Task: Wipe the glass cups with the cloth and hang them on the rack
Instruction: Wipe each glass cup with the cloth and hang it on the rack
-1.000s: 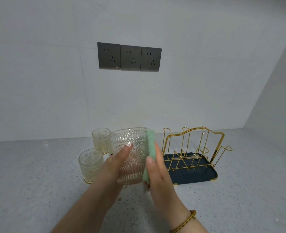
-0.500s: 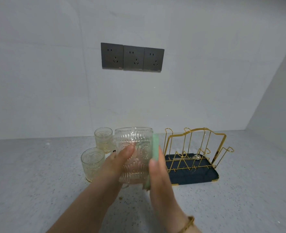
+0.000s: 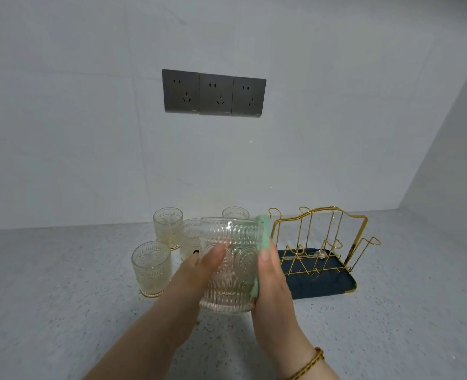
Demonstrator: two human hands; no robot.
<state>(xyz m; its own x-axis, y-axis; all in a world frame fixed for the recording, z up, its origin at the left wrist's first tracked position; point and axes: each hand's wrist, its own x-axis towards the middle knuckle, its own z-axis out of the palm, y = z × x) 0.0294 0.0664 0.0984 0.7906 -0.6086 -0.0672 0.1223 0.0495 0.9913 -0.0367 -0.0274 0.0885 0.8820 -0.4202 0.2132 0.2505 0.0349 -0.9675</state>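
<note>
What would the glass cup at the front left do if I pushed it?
The front-left cup looks like thick pressed glass, so probably stiff and heavyish. It stands taller than wide, so a push near the rim might tip it. Its ribs likely help fingers hold; dropped, it could shatter.

A pale tiled wall point(image 3: 89, 133) rises beyond the left hand point(image 3: 199, 272), with three dark sockets point(image 3: 214, 93) in a row high above it. A speckled grey counter point(image 3: 48, 297) spreads beneath. A side wall point(image 3: 452, 146) closes the corner past the right hand point(image 3: 273, 292). The light is soft and even.
</note>
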